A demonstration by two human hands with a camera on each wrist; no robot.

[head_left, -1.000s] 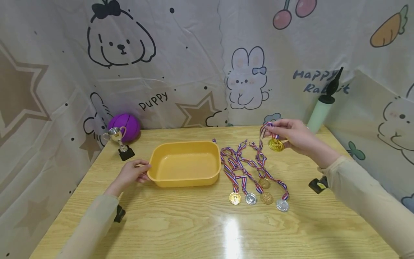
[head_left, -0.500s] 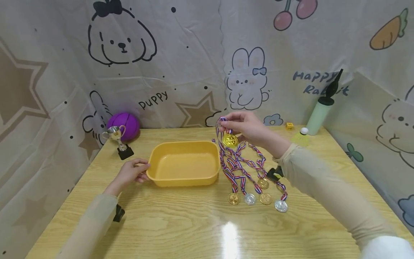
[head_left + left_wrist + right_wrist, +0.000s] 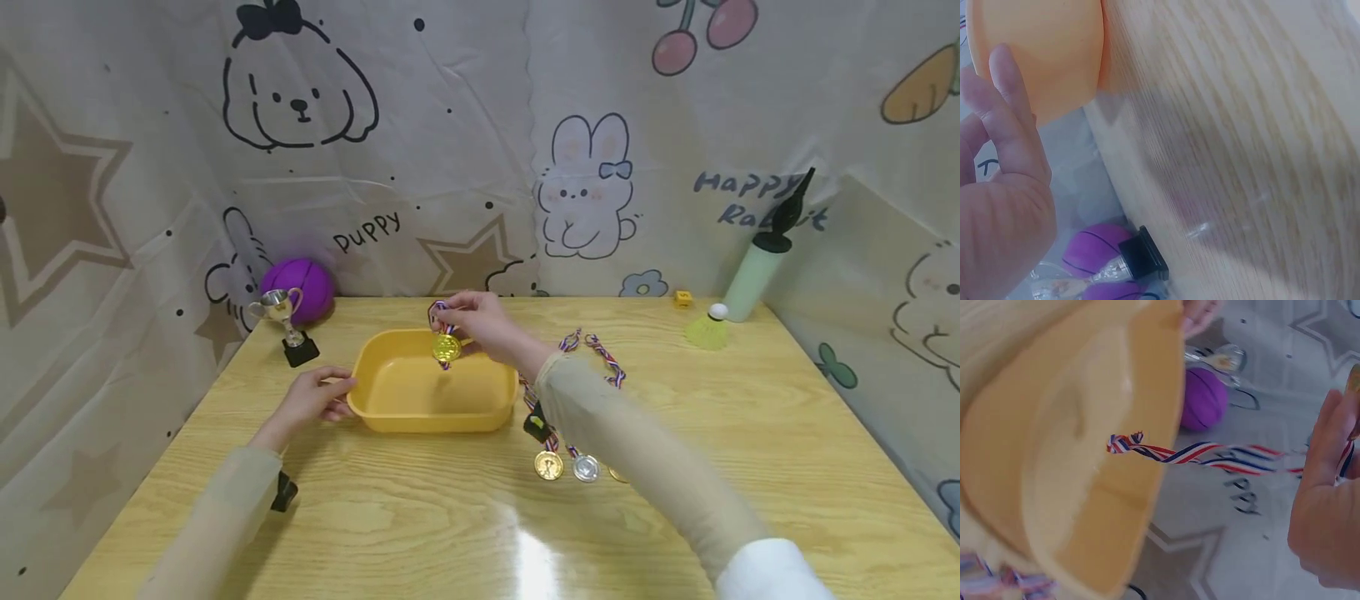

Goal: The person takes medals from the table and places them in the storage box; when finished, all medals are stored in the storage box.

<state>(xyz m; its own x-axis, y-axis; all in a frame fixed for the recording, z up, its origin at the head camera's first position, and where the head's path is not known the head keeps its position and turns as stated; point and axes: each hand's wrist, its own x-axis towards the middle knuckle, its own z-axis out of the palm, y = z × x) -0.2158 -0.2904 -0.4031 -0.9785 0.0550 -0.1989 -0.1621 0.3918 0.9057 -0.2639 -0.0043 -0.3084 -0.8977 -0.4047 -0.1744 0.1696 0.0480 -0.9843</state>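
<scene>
Near the table's back left corner stood a small silver trophy cup [image 3: 280, 310] beside a purple rubber ball [image 3: 297, 286]. Our left hand [image 3: 313, 401] gripped the left rim of the yellow plastic tub [image 3: 433, 412], probably to steady it. Over the tub's far edge our right hand [image 3: 480, 321] pinched the striped ribbon of a gold medal [image 3: 446, 347], so the disc dangled above the bowl. Right of the tub, the other ribboned medals [image 3: 567, 467] lay toward the table's front edge, partly hidden by our sleeve.
</scene>
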